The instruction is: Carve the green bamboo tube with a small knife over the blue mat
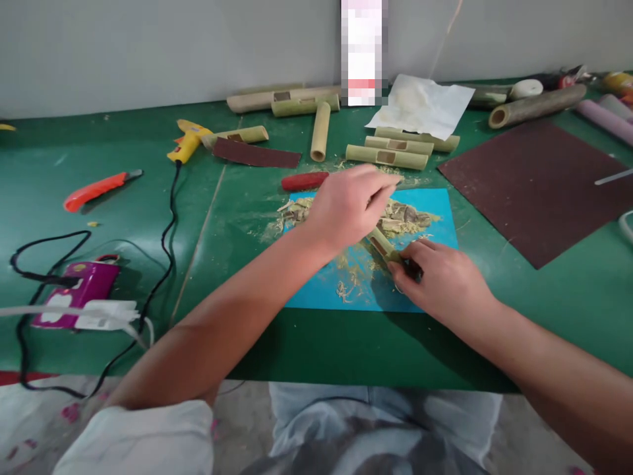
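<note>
My right hand [440, 274] is closed round the lower end of a short green bamboo tube [383, 245] that has a rectangular opening cut in it. The tube lies slanted over a blue sheet [306, 293]. Above the tube's upper end, my left hand [349, 201] has its fingers pinched together; a thin pale tip shows at the fingertips, too small to make out. Bamboo shavings and scraps [403, 216] are heaped on the sheet behind my hands, and finer shavings [350, 290] lie nearer me. A red handle [304, 181] sits beside my left hand.
Several cut bamboo tubes [386, 157] lie at the back, near white paper [420, 105]. Brown sandpaper [539, 191] is at the right, with a brown strip [257, 155] behind. At the left are a yellow glue gun [186, 142], orange cutter [96, 191], purple power strip [82, 290] and cables.
</note>
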The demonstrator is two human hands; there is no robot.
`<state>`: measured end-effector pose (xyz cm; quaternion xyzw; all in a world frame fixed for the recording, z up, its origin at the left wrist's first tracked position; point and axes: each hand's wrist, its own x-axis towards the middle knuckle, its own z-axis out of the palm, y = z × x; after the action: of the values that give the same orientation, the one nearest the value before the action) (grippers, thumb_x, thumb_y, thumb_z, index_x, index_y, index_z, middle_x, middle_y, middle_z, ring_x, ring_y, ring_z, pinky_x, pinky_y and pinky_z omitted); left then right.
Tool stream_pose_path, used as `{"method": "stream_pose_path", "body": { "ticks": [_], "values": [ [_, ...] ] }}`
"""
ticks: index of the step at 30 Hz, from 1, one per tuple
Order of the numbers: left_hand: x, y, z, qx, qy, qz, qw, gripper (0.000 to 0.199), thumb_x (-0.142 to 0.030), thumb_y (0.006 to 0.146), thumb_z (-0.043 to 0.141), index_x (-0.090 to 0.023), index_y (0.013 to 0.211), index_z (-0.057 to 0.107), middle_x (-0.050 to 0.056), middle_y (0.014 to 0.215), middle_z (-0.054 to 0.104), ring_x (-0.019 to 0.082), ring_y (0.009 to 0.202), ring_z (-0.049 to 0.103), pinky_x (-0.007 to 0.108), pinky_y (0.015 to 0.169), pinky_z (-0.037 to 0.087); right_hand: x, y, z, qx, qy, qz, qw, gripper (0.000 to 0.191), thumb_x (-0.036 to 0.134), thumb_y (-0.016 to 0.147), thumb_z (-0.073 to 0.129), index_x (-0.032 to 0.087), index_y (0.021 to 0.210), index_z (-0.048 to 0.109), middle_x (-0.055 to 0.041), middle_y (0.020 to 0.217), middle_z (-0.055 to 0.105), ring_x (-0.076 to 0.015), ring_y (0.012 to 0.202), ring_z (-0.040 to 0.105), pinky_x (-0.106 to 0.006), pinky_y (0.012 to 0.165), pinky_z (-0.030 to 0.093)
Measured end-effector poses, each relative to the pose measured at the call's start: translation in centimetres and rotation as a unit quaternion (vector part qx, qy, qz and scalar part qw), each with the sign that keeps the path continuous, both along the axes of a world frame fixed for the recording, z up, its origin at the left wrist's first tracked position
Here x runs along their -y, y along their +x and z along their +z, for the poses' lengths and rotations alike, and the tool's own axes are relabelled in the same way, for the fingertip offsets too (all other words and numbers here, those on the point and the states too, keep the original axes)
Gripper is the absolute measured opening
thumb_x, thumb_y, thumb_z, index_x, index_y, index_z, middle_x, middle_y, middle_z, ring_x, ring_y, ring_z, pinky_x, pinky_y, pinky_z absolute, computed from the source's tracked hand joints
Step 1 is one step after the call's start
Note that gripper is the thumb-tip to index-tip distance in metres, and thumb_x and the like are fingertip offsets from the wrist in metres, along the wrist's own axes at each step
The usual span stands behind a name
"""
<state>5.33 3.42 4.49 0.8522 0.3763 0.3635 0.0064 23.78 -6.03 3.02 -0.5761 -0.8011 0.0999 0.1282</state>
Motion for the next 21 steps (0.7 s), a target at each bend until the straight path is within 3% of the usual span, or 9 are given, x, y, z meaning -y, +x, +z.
{"method": "stream_pose_path", "body": {
  "ticks": [4, 8, 11, 13, 15, 18, 21],
  "values": [
    [-1.8, 4.3, 3.5, 0.044, -0.007, -0.006, 0.999, 0.021, -0.021, 0.102, 0.054, -0.018, 0.103, 0.075, -0.001, 0.089, 0.075, 0.011, 0.085, 0.071, 0.023, 0.080, 0.055, -0.1, 0.0, 0.1, 0.008, -0.009, -0.006, 1.000, 0.024, 0.036, 0.090, 0.055, 0.020, 0.073, 0.059, -0.0045, 0.074, 0.063, -0.0151, 0.063, 0.052, -0.030, 0.057, 0.028],
    [-2.7, 5.7, 4.9, -0.058, -0.025, -0.029, 0.998, 0.050, -0.034, 0.108, 0.026, -0.013, 0.112, 0.071, -0.001, 0.099, 0.075, 0.009, 0.095, 0.069, 0.022, 0.084, 0.051, -0.2, 0.0, 0.3, 0.008, -0.013, -0.002, 1.000, 0.023, 0.035, 0.090, 0.056, 0.020, 0.073, 0.058, -0.0042, 0.073, 0.064, -0.0151, 0.063, 0.052, -0.030, 0.056, 0.028],
    [-1.9, 3.8, 4.1, -0.080, -0.018, -0.044, 0.996, 0.039, -0.030, 0.108, 0.036, -0.015, 0.112, 0.071, -0.001, 0.099, 0.075, 0.011, 0.094, 0.070, 0.024, 0.083, 0.053, -0.2, -0.1, 0.4, 0.002, -0.016, -0.004, 1.000, 0.022, 0.034, 0.090, 0.055, 0.020, 0.075, 0.060, -0.0051, 0.076, 0.066, -0.0158, 0.065, 0.054, -0.030, 0.057, 0.029],
    [-0.6, 1.5, 3.0, -0.050, -0.009, -0.055, 0.997, 0.025, -0.023, 0.103, 0.050, -0.016, 0.109, 0.073, 0.002, 0.093, 0.075, 0.013, 0.088, 0.070, 0.025, 0.078, 0.055, -0.1, -0.1, 0.4, -0.001, -0.017, -0.008, 1.000, 0.021, 0.034, 0.090, 0.055, 0.020, 0.075, 0.061, -0.0052, 0.077, 0.068, -0.0159, 0.065, 0.055, -0.031, 0.058, 0.030],
    [1.0, -0.9, 1.9, -0.010, 0.006, -0.055, 0.998, 0.024, -0.023, 0.102, 0.052, -0.015, 0.108, 0.074, 0.004, 0.093, 0.075, 0.014, 0.084, 0.070, 0.025, 0.074, 0.055, -0.1, -0.1, 0.4, 0.000, -0.019, -0.013, 1.000, 0.021, 0.034, 0.090, 0.056, 0.020, 0.074, 0.060, -0.0046, 0.077, 0.067, -0.0155, 0.064, 0.055, -0.031, 0.057, 0.029],
    [3.1, -3.8, 0.4, 0.001, -0.024, -0.024, 0.999, 0.024, -0.025, 0.101, 0.054, -0.016, 0.108, 0.075, 0.005, 0.089, 0.076, 0.014, 0.079, 0.070, 0.026, 0.073, 0.056, 0.0, 0.0, 0.5, 0.000, -0.019, -0.014, 1.000, 0.022, 0.036, 0.090, 0.056, 0.020, 0.074, 0.060, -0.0036, 0.074, 0.065, -0.0160, 0.064, 0.054, -0.031, 0.056, 0.028],
    [4.1, -4.8, -1.0, 0.005, -0.071, -0.005, 0.997, 0.023, -0.024, 0.100, 0.055, -0.017, 0.109, 0.075, 0.005, 0.089, 0.076, 0.014, 0.080, 0.070, 0.025, 0.074, 0.056, 0.0, 0.3, 0.4, -0.017, 0.015, -0.014, 1.000, 0.019, 0.036, 0.089, 0.057, 0.020, 0.081, 0.063, -0.0043, 0.078, 0.066, -0.0177, 0.068, 0.057, -0.031, 0.058, 0.031]
  ]
}}
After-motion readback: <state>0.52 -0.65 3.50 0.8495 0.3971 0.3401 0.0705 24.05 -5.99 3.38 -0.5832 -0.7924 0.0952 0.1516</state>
